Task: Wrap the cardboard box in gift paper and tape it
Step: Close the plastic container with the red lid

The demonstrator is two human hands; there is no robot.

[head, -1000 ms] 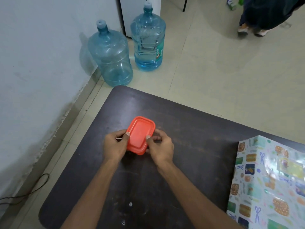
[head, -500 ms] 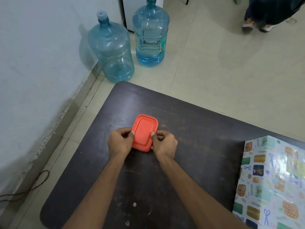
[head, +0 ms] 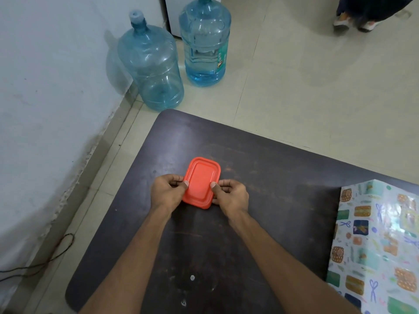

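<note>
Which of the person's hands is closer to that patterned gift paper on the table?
Right. The right hand grips the right side of the orange lidded container, on the side facing the gift paper. The left hand grips the container's far side, farther from the paper.

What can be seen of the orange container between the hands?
The orange container is a small rounded rectangle of smooth plastic, with a raised rim around a flat sunken panel on top; only this lidded top shows. It sits level near the middle of the dark table, lengthwise away from the person. The left hand and right hand grip its long sides, thumbs pressed on top.
</note>
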